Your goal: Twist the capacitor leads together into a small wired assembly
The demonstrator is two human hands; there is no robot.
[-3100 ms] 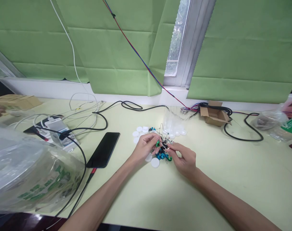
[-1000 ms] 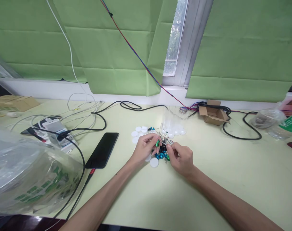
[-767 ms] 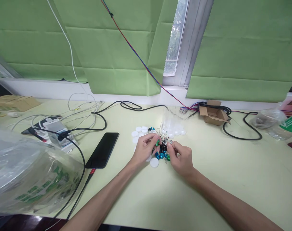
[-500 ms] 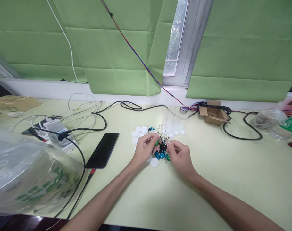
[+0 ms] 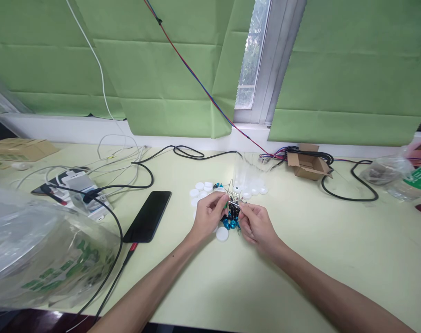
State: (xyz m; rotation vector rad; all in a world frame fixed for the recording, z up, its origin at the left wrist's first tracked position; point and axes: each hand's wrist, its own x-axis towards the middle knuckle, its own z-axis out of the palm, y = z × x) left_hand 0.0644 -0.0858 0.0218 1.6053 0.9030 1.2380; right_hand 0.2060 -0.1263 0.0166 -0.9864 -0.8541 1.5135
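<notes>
My left hand (image 5: 209,215) and my right hand (image 5: 259,226) meet above a small pile in the middle of the table. Thumb and forefinger of each are pinched on a thin silvery wire piece (image 5: 233,202) that spans the gap between them. A bit of green shows at the left fingertips. Shiny blue round parts (image 5: 233,224) and black bits lie under the hands, partly hidden, with bent wires sticking out. White round caps (image 5: 222,234) lie to the left and in front of the pile. Behind it are clear plastic tubes (image 5: 249,172) with white ends.
A black phone (image 5: 148,216) on a cable lies to the left, beside a large clear plastic bag (image 5: 57,249). Further back are a power strip (image 5: 88,194) and tangled cables. An open cardboard box (image 5: 307,167) and a bottle (image 5: 413,182) stand at the right.
My right hand has turned slightly, and its lower fingers now extend further over the pile's right side. The left hand stays nearly still. The wire piece between the fingertips shows more plainly.
</notes>
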